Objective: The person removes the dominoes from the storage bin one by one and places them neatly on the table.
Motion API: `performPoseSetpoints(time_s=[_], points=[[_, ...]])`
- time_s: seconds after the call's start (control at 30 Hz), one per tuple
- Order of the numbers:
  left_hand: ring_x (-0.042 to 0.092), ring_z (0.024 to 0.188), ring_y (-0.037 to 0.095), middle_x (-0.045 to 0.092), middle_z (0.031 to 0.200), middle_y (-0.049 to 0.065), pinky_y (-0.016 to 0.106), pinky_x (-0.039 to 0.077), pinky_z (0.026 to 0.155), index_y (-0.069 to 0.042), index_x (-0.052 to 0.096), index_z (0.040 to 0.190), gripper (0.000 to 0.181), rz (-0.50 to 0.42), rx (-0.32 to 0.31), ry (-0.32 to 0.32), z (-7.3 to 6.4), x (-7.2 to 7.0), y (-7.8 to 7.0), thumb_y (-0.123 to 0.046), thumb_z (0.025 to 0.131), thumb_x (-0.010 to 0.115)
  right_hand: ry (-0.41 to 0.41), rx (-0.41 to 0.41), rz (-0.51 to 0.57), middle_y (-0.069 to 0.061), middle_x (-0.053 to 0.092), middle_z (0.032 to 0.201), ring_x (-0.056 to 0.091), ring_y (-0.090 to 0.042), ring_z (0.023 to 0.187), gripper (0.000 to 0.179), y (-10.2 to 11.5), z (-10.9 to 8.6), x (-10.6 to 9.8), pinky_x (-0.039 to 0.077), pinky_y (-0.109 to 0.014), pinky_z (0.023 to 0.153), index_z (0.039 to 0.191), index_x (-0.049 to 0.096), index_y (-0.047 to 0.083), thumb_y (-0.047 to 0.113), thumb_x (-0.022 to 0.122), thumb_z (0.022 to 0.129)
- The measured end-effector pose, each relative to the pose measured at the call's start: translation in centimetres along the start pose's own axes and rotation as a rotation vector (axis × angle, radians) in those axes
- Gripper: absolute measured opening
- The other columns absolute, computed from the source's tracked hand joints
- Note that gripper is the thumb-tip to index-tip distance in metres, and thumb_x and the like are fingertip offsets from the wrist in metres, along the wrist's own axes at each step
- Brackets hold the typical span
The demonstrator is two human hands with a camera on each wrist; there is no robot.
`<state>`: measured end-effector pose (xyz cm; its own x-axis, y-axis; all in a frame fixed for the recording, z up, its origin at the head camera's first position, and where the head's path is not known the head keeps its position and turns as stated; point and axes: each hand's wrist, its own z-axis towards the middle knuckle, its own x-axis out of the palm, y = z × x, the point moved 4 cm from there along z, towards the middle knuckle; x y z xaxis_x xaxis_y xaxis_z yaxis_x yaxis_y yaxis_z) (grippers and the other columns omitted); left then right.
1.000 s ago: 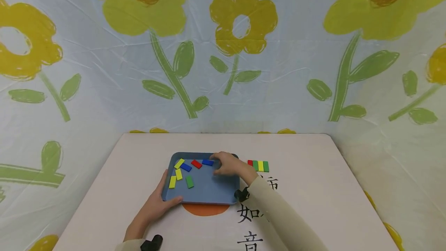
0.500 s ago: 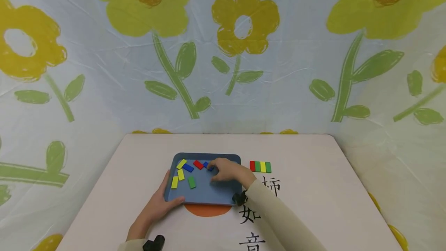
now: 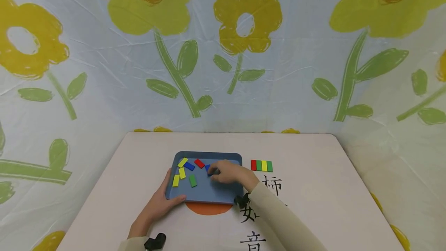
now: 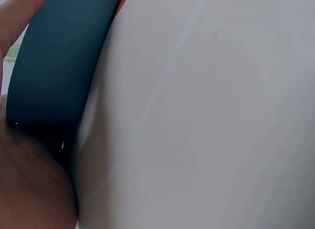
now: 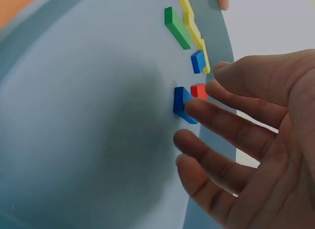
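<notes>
A flowered sheet (image 3: 278,88) rises behind and on both sides. In front of it lies the pale surface (image 3: 313,173), its far corners rounded, running well out to the left and right of everything set on it. The blue-grey tray (image 3: 212,193) sits left of the surface's middle, apart from its far edge. Black characters (image 3: 253,239) run in a column down the surface, right of the tray.

The left hand (image 3: 158,204) is spread wide at the tray's near left corner, its thumb along the near edge and its fingers against the left wall. The right hand (image 3: 226,171) reaches in over the right wall, fingers loosely bent and apart, gripping nothing. An orange half-disc (image 3: 208,208) shows beyond the near edge.

A row of four blocks (image 3: 261,165), red, green, yellow, green, lies side by side past the right wall, a narrow gap between.

Inside, a blue block (image 5: 180,102) lies at a right fingertip; whether they touch, I cannot tell. Just beside it is a red block (image 3: 199,163). Another blue block (image 3: 189,166) and three yellow blocks (image 3: 176,180) crowd toward the left wall. A green block (image 3: 193,181) lies nearer the tray's middle, with space around it.
</notes>
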<state>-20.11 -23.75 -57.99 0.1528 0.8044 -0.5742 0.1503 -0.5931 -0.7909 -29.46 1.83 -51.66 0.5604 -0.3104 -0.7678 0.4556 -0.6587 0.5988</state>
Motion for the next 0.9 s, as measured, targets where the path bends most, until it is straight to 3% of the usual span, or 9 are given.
performPoseSetpoints(time_s=[0.17,0.43,0.67,0.9], points=[[0.015,0.157,0.046,0.007,0.174,0.015,0.069,0.022,0.121,-0.029,-0.004,0.167,0.116,0.003,0.006,0.000,0.1,0.0,0.0,-0.053,0.087,0.077,-0.046,-0.040,0.037,-0.004,0.070,0.130,0.066,-0.018,0.108,0.037,-0.1,0.5,-0.5,0.058,-0.033,0.093,0.131,0.069,0.009,0.022,0.072,0.096],[0.017,0.156,0.049,0.010,0.173,0.017,0.071,0.024,0.119,-0.028,-0.003,0.167,0.116,0.003,0.004,-0.014,0.1,0.3,0.2,-0.054,0.087,0.077,-0.124,-0.045,0.067,-0.011,0.059,0.145,0.063,-0.027,0.118,0.063,-0.9,1.7,-0.6,0.056,-0.041,0.101,0.146,0.055,0.007,0.020,0.081,0.090],[0.017,0.156,0.048,0.009,0.174,0.016,0.071,0.023,0.120,-0.028,-0.004,0.167,0.117,-0.002,0.002,-0.010,0.2,0.3,0.1,-0.053,0.087,0.077,-0.120,-0.030,0.059,-0.009,0.060,0.141,0.064,-0.022,0.116,0.064,-2.0,2.6,0.0,0.056,-0.037,0.100,0.145,0.056,0.008,0.019,0.083,0.088],[0.015,0.157,0.046,0.008,0.174,0.015,0.069,0.021,0.122,-0.030,-0.004,0.167,0.117,-0.002,0.003,-0.003,0.2,0.1,0.2,-0.053,0.087,0.077,-0.108,-0.007,0.034,-0.008,0.061,0.130,0.059,-0.016,0.103,0.055,-2.3,2.9,0.3,0.056,-0.031,0.090,0.139,0.062,0.010,0.017,0.082,0.089]])
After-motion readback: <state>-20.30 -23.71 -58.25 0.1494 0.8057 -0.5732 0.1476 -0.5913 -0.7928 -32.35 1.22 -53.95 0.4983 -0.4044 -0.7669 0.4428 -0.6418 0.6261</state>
